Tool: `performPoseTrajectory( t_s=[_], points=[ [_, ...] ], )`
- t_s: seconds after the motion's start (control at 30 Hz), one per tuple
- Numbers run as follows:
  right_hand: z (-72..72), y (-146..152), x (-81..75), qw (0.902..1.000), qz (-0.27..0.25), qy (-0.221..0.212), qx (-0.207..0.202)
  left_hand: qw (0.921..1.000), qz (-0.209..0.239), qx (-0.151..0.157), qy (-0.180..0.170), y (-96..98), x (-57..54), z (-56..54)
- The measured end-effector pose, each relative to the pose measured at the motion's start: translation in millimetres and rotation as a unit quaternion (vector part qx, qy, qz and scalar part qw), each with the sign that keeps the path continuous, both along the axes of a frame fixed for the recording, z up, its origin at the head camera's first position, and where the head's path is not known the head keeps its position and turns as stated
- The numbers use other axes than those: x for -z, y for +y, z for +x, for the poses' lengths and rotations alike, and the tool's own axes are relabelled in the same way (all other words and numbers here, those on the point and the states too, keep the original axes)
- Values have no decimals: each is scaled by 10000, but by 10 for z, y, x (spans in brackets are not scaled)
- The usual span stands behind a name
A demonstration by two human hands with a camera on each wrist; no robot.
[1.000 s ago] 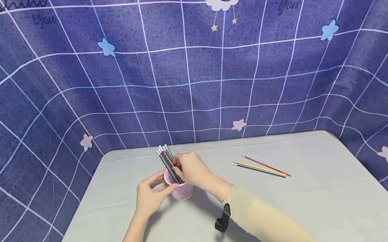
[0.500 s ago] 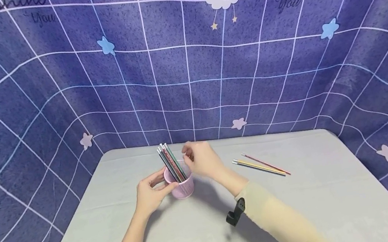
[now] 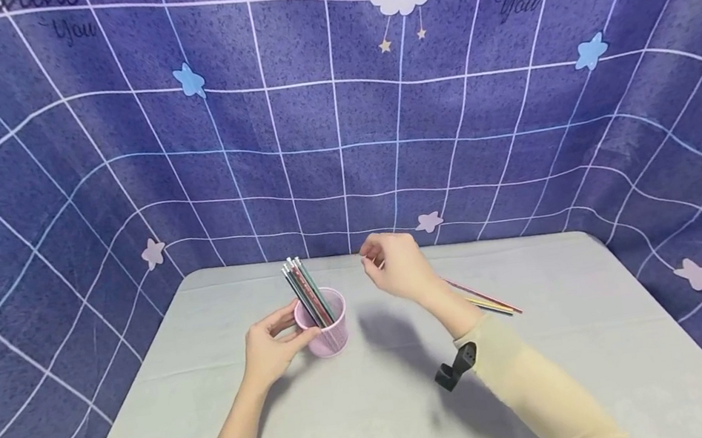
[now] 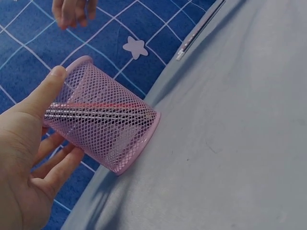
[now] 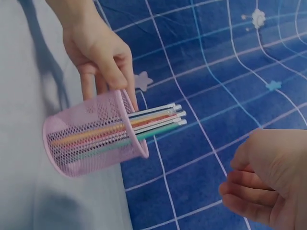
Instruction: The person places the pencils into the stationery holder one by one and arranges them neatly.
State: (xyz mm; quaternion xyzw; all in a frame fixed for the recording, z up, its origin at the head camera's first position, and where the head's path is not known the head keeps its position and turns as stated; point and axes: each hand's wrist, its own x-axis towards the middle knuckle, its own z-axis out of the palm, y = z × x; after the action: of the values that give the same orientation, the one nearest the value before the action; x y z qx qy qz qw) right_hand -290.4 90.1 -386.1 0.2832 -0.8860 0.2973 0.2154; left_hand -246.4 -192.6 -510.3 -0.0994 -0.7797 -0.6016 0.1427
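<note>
My left hand [image 3: 270, 348] grips a pink mesh pencil cup [image 3: 339, 334] near its rim, thumb on one side and fingers on the other. The cup stands upright on the table. Several pencils [image 3: 306, 291], dark, red and green with white-tipped upper ends, lean to the left inside it; orange ones show too in the right wrist view. Raised above the table to the right of the cup, my right hand [image 3: 400, 266] has loosely curled fingers and holds nothing visible. Beneath its forearm lie a red pencil [image 3: 484, 295], a yellow pencil [image 3: 489, 304] and a dark one, all partly hidden.
A grey-white cloth covers the table [image 3: 347, 429]. Behind it and along both sides hangs a blue-purple curtain [image 3: 338, 123] with a grid and stars. Black cameras [image 3: 456, 367] are strapped to both wrists.
My right hand has left the pencils in the cup and moved up and right, now hiding part of the loose pencils. The left hand has kept its hold on the cup.
</note>
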Motion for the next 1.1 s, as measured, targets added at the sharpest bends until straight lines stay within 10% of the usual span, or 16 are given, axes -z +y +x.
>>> performPoseTrajectory(
  t_s=[1.1],
  points=[
    [-1,1348,721,9930,606,-708,725,9987,-430,-143,211,43,-22,25]
  ],
)
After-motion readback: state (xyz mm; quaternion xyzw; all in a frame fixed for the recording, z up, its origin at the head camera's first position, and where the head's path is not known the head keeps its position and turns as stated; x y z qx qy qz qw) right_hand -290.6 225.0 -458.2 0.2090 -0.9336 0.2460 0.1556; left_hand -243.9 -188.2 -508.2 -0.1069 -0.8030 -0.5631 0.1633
